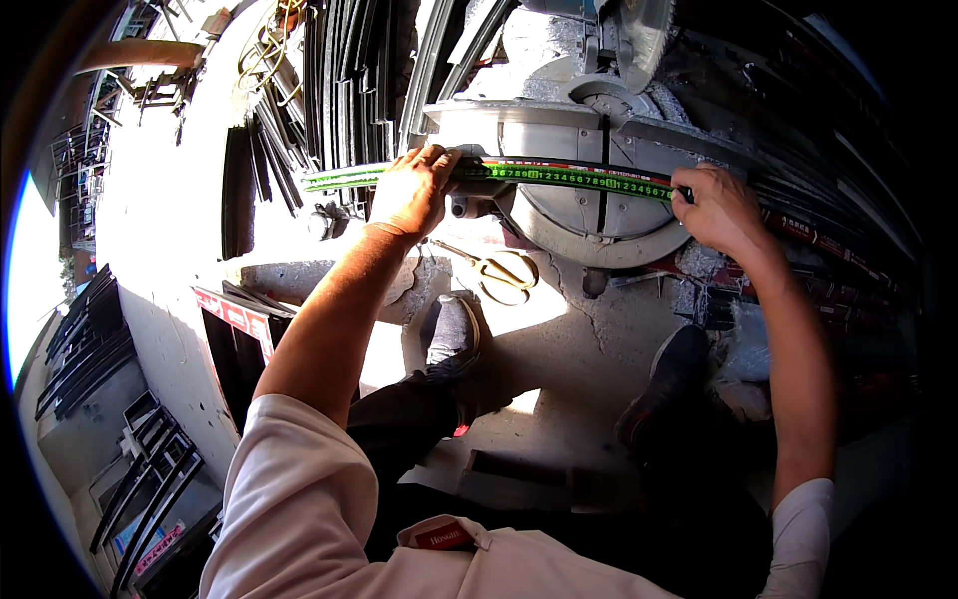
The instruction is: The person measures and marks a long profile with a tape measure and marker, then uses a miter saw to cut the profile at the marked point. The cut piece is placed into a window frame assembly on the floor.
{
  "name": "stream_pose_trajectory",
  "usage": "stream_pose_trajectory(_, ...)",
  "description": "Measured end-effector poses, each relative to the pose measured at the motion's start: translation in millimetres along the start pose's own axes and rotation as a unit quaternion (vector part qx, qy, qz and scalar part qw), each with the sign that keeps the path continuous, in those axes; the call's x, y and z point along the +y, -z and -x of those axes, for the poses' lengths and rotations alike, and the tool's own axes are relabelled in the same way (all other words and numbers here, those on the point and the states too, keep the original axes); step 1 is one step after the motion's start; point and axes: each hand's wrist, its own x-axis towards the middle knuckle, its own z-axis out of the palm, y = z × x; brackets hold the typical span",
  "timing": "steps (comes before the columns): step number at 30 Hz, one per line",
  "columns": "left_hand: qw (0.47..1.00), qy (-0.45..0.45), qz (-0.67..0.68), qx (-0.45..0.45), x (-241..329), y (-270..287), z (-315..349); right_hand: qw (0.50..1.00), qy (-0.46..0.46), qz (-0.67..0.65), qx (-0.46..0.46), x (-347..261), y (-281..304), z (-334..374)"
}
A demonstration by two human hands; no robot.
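A green tape measure blade [559, 177] with dark markings stretches across the round grey table of a mitre saw [559, 225]. Along its far edge runs a long, thin dark strip [534, 161] with red print. My left hand [412, 190] is closed over the tape and strip at the left of the saw, fingers curled over the far side. On the right, my right hand [720, 208] pinches the tape with its thumb and bent fingers; the tape's case does not show. The toothed saw blade [649, 40] stands raised beyond the strip.
Scissors [504, 278] with tan handles lie on the floor near my left shoe [451, 331]. Dark metal profiles [349, 80] are stacked at the far left. More wrapped profiles [823, 240] lie in shade at right. A clear plastic bag [746, 342] sits by my right shoe.
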Motion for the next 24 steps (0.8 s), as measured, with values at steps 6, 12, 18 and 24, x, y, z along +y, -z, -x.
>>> stream_pose_trajectory(6, 1.0, 0.009, -0.002, -0.01, 2.0, 3.5, -1.7, 1.0, -0.016, 0.024, 0.0, -2.1, -2.6, 0.2)
stream_pose_trajectory(12, 1.0, 0.005, 0.0, -0.011, 0.1, 0.8, -1.0, 0.998, 0.003, 0.055, 0.015, -0.3, -8.9, 0.1)
stream_pose_trajectory(18, 1.0, 0.008, -0.004, -0.009, 5.9, 4.2, -0.6, 0.998, -0.001, 0.068, 0.016, -3.2, -9.3, 1.5)
stream_pose_trajectory(24, 1.0, 0.004, 0.0, 0.006, 6.6, 3.3, 0.4, 0.998, -0.009, 0.064, 0.0, -7.0, -5.9, 1.4)
